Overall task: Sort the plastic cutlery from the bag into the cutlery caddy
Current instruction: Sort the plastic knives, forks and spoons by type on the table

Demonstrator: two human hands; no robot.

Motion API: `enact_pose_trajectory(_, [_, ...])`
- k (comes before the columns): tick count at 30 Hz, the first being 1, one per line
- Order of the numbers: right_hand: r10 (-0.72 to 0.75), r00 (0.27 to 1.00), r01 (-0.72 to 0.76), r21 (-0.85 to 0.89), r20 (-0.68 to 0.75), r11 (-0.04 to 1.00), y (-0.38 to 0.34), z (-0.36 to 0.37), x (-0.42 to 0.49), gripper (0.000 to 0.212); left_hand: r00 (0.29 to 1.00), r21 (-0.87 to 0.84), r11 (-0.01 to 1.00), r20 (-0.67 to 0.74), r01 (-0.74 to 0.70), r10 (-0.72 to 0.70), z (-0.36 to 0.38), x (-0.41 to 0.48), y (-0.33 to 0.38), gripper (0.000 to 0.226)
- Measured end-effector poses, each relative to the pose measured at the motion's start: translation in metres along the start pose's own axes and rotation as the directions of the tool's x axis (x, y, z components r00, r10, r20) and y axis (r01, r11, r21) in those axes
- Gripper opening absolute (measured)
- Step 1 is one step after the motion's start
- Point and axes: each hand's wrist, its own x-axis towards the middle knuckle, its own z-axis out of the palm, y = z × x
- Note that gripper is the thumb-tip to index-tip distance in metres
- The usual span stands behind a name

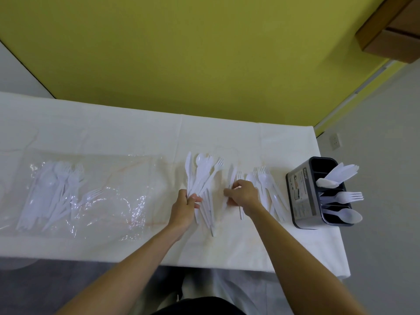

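- A fanned bundle of mixed white cutlery (200,176) is gripped by the left hand (184,204), the handles bunched in the closed fingers above the table (136,128).
- The right hand (242,193) is curled over loose pieces just beside that bundle; a thin utensil seems pinched under the fingers, though which kind cannot be told.
- The clear plastic bag (91,194) lies flat at the left, well apart from the hands, with many forks and spoons still inside.
- The cutlery caddy (302,196) stands at the right end of the table, near its edge, with knives, forks and spoons already leaning out of separate compartments.
- Risk: the bundle could splay or slip from the left hand, since smooth handles are held together loosely.
- Risk: white pieces on white cloth are easily misjudged, so a fork could be dropped in the wrong compartment.
- A second loose pile (268,189) lies between the right hand and the caddy and could be scattered by a reach across it.
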Motion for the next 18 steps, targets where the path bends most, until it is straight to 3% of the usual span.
enact_pose_trajectory(3, [-0.009, 0.993, -0.027, 0.294, 0.121, 0.955, -0.013, -0.004, -0.002, 0.019, 1.000, -0.029, 1.000, 0.021, -0.005, 0.005, 0.001, 0.003, -0.001, 0.009])
enact_pose_trajectory(11, [-0.103, 0.952, -0.023, 0.404, 0.287, 0.915, -0.026, 0.017, -0.005, 0.023, 0.996, 0.005, 1.000, 0.091, -0.012, 0.011, 0.001, -0.001, 0.004, 0.014])
enact_pose_trajectory(14, [-0.023, 0.984, -0.045, 0.375, 0.175, 0.926, -0.028, 0.027, 0.002, 0.027, 1.000, 0.051, 0.999, 0.014, 0.017, -0.018, -0.008, 0.002, -0.004, 0.018])
enact_pose_trajectory(18, [0.005, 0.998, 0.001, 0.100, -0.059, 0.995, -0.027, 0.040, 0.016, 0.038, 0.994, -0.029, 0.994, -0.033, 0.103, -0.103, -0.023, 0.007, -0.015, 0.021])
